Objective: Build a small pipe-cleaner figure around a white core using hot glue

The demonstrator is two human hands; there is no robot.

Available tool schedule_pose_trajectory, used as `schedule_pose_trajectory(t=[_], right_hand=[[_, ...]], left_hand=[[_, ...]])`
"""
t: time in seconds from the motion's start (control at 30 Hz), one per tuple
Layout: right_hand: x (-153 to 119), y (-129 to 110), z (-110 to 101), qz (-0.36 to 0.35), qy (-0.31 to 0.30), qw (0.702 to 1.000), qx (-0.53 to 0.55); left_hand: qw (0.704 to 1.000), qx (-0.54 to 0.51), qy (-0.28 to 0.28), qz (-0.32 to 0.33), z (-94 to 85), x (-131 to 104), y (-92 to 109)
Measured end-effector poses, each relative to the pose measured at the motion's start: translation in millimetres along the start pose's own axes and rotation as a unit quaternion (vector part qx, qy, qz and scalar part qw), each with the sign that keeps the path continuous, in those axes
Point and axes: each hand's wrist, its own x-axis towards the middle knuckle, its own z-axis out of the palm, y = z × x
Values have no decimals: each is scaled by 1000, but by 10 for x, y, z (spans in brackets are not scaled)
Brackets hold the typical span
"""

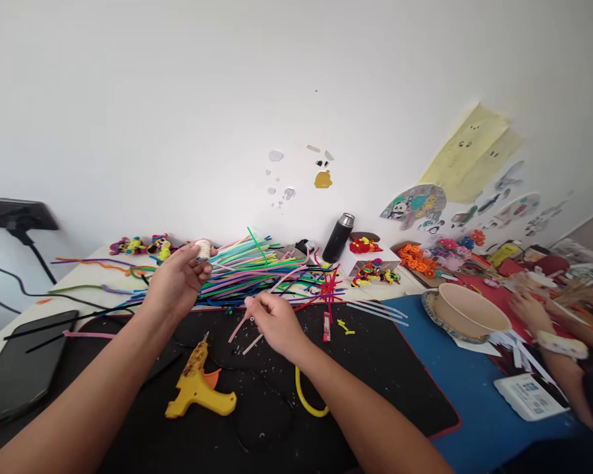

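Observation:
My left hand (175,283) is raised over the left part of the pile, its fingers closed around a small cream-coloured, ribbed, coil-like piece (203,249). Over the black mat, my right hand (277,322) pinches a pale pink pipe cleaner (238,328); pink lengths stick out below the fingertips and one above. Behind both hands spreads a heap of coloured pipe cleaners (252,263). A yellow glue gun (200,385) lies on the mat below and between my arms. Under my right forearm, a yellow curved piece (306,398) is partly hidden.
A dark phone-like slab (24,365) lies at left. A black bottle (338,238) stands behind, beside a white box (370,260). At right are a beige bowl (474,309), a white case (531,397) and another person's hands (531,309). Black cables (44,263) hang left.

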Motion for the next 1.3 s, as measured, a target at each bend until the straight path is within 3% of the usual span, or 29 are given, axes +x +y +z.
schedule_pose_trajectory(t=[0.2,0.37,0.53,0.63,0.8,0.87,0.93,1.07,1.3], right_hand=[[263,359,-880,41,87,971,-219],[441,537,-1626,88,161,943,-276],[508,643,-2024,123,177,917,-335],[500,641,-2012,123,141,916,-355],[351,424,-1698,96,7,918,-384],[267,308,-1562,62,-96,879,-463],[196,219,-1459,37,-158,847,-506],[129,165,-1345,42,-197,824,-529],[176,211,-1206,45,-190,813,-549]], left_hand=[[999,-5,3,-32,-14,15,-59],[999,0,5,-48,56,-22,-40],[999,5,8,-50,68,-13,-43],[999,13,-2,-44,51,-1,-58],[999,21,-7,-47,41,7,-78],[998,29,-2,-50,44,7,-87],[998,39,2,-55,48,5,-101],[997,51,-7,-66,61,-8,-136],[995,52,-14,-85,117,-63,-191]])
